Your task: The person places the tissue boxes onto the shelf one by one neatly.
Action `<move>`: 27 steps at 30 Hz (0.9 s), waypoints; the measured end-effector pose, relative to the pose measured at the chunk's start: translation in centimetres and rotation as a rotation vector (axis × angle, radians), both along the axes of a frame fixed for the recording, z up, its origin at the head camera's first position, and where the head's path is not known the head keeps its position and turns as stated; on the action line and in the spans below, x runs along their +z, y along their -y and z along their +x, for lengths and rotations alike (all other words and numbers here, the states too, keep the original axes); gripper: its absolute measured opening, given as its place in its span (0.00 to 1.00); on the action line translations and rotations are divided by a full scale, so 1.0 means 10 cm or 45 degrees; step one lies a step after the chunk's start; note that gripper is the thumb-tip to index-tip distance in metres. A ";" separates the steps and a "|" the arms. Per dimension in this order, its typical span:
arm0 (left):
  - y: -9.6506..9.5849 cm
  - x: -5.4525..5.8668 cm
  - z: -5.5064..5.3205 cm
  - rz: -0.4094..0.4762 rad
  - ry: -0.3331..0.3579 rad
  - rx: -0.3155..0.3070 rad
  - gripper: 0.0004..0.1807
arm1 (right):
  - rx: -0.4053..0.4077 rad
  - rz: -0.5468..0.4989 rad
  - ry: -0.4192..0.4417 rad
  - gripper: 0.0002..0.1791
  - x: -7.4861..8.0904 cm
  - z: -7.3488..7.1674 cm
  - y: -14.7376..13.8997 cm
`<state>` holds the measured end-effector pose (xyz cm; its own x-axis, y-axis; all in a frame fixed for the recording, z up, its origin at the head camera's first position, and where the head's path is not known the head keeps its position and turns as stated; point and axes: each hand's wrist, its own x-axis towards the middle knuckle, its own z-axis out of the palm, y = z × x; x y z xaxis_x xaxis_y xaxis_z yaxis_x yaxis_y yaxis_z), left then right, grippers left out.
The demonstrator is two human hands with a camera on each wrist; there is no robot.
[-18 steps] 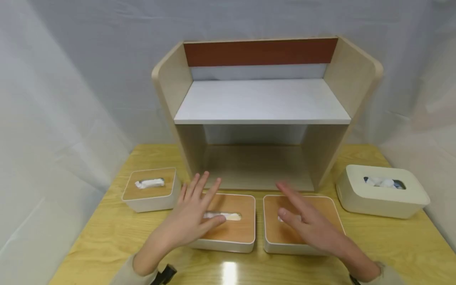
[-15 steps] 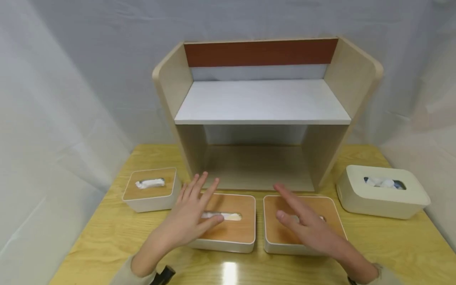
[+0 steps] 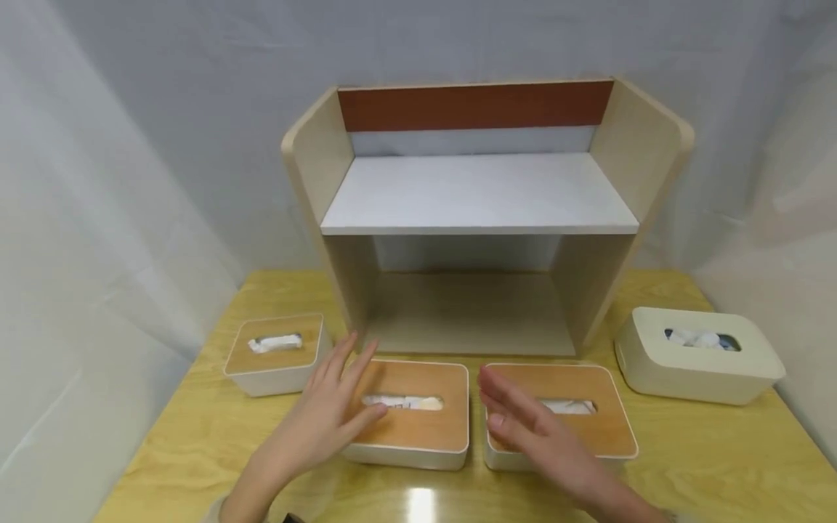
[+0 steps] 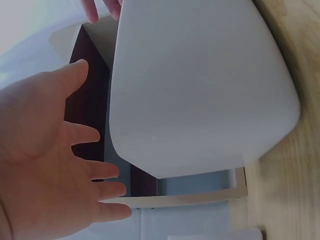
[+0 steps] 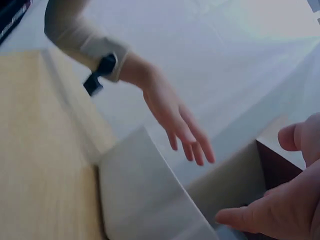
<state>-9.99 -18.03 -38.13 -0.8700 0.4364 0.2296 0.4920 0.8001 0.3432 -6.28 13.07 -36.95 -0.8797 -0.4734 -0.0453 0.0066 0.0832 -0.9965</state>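
My left hand (image 3: pixel 320 418) hovers over the left part of a tissue box (image 3: pixel 418 428) with a wood-look lid and white sides. Its fingers are extended and spread; in the left wrist view, the palm (image 4: pixel 40 150) faces the box's pale side (image 4: pixel 195 95) without gripping it. Over the left part of a second wood-lidded tissue box (image 3: pixel 604 407) is my right hand (image 3: pixel 546 436), fingers straight and thumb apart. In the right wrist view the right hand (image 5: pixel 285 205) holds nothing. White tissue shows in both lid slots.
Behind the boxes stands a two-tier desktop shelf (image 3: pixel 480 192) with a red-brown back strip. A smaller wood-lidded tissue box (image 3: pixel 281 378) sits to the left, and a cream tissue box (image 3: pixel 700 378) to the right. All stand on a wooden table (image 3: pixel 176 450); pale sheeting (image 3: pixel 131 218) surrounds it.
Both hands have drawn back toward me and leftward, the right one more, uncovering more of both lids and the right box's slot. The head view has shifted slightly. The boxes appear unmoved.
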 end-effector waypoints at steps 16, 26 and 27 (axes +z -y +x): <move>0.19 -0.23 0.11 0.172 0.195 0.011 0.50 | 0.142 -0.315 0.298 0.48 -0.33 0.38 0.39; 0.27 -0.35 0.15 0.335 0.458 0.002 0.55 | 0.024 -0.134 0.555 0.66 -0.78 0.43 0.38; 0.27 -0.36 0.15 0.358 0.486 0.005 0.56 | 0.050 -0.160 0.491 0.67 -0.84 0.40 0.39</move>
